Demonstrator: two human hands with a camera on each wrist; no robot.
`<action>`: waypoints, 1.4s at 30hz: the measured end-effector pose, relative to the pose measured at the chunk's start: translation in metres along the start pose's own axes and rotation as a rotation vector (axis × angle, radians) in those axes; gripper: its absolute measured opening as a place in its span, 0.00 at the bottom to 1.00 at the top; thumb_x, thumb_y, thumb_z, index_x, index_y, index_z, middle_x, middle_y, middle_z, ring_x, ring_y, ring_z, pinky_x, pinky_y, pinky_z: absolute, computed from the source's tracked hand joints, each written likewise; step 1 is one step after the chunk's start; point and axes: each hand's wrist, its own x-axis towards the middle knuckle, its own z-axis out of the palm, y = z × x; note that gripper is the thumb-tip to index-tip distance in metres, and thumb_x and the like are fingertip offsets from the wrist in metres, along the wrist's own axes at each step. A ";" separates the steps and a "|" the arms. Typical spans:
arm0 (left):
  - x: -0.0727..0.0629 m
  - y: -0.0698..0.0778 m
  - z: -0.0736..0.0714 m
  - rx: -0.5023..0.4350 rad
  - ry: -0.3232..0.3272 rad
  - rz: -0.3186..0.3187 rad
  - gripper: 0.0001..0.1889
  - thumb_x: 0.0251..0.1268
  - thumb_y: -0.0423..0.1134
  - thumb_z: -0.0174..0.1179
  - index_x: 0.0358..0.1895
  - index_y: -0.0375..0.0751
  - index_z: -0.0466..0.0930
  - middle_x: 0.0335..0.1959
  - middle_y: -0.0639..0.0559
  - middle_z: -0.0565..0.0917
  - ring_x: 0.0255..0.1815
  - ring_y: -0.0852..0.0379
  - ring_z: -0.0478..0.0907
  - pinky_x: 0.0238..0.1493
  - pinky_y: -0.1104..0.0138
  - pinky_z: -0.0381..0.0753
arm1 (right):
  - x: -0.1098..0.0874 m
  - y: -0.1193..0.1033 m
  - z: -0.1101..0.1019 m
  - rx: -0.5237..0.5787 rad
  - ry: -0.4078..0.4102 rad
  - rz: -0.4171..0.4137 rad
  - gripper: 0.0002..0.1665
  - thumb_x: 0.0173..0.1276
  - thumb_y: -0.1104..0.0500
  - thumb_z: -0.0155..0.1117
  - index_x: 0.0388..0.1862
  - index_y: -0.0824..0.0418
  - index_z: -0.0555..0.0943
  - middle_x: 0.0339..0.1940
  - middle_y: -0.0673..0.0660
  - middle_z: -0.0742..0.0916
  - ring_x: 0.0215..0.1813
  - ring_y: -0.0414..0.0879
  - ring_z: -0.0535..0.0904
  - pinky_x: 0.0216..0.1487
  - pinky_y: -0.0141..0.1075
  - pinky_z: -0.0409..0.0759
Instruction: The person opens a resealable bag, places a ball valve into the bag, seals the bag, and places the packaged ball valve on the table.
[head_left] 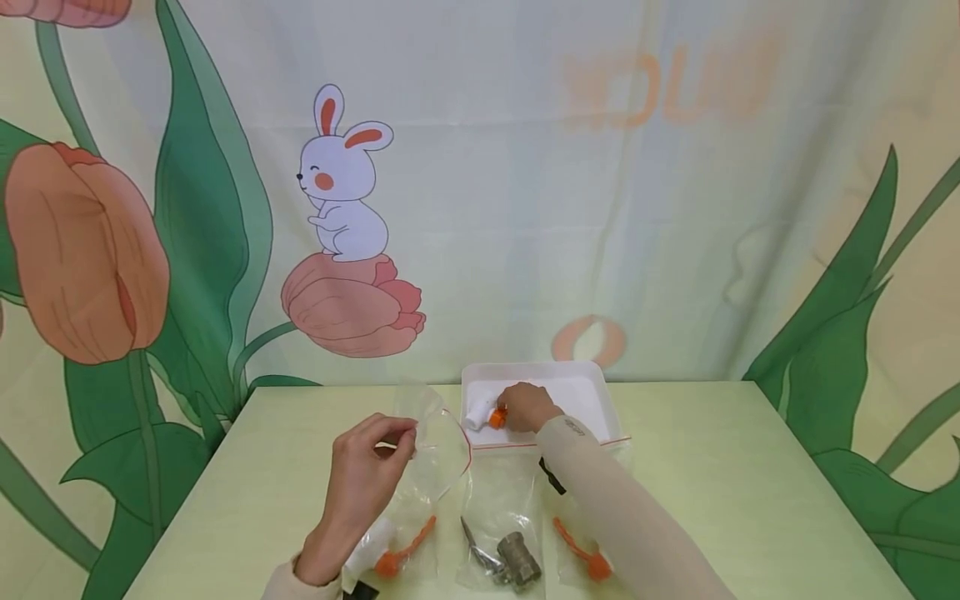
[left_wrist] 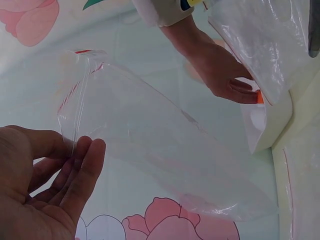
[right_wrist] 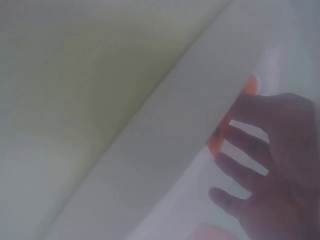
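My left hand [head_left: 363, 467] pinches the edge of a clear zip bag [left_wrist: 140, 130] between thumb and fingers. The bag hangs unfolded, and nothing shows inside it. Over the white tray [head_left: 609, 408], my right hand [head_left: 528, 407] grips a white plastic valve [head_left: 477, 414] by its orange handle [head_left: 497, 417]. In the right wrist view, thumb and index finger meet at the orange handle [right_wrist: 216, 145], while the other fingers spread apart. The tray wall hides part of the valve there.
Closer in on the table lie several clear bags. One holds a grey metal valve [head_left: 519, 558] with a dark handle. Bags on either side hold parts with orange handles [head_left: 387, 565], the right one partly under my sleeve [head_left: 622, 492]. A printed curtain [head_left: 480, 208] hangs behind the table.
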 end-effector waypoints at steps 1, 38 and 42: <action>0.000 0.000 0.000 0.002 -0.001 -0.002 0.06 0.58 0.26 0.66 0.36 0.38 0.88 0.26 0.54 0.85 0.27 0.61 0.84 0.32 0.77 0.83 | 0.000 0.001 0.000 -0.005 0.002 0.000 0.13 0.69 0.62 0.61 0.49 0.51 0.86 0.47 0.50 0.87 0.46 0.47 0.79 0.57 0.48 0.78; -0.005 -0.001 0.000 -0.020 -0.011 -0.005 0.06 0.57 0.26 0.66 0.35 0.38 0.88 0.26 0.55 0.85 0.27 0.63 0.83 0.31 0.76 0.83 | -0.008 0.023 0.014 -0.007 0.076 -0.065 0.11 0.66 0.70 0.60 0.30 0.56 0.83 0.30 0.52 0.83 0.35 0.47 0.75 0.47 0.41 0.79; -0.005 -0.001 0.000 -0.019 -0.003 0.009 0.06 0.57 0.25 0.66 0.35 0.38 0.88 0.26 0.54 0.85 0.27 0.61 0.84 0.31 0.75 0.83 | -0.008 0.026 0.014 -0.002 0.090 -0.061 0.12 0.67 0.69 0.60 0.28 0.55 0.82 0.29 0.51 0.82 0.34 0.47 0.74 0.45 0.40 0.78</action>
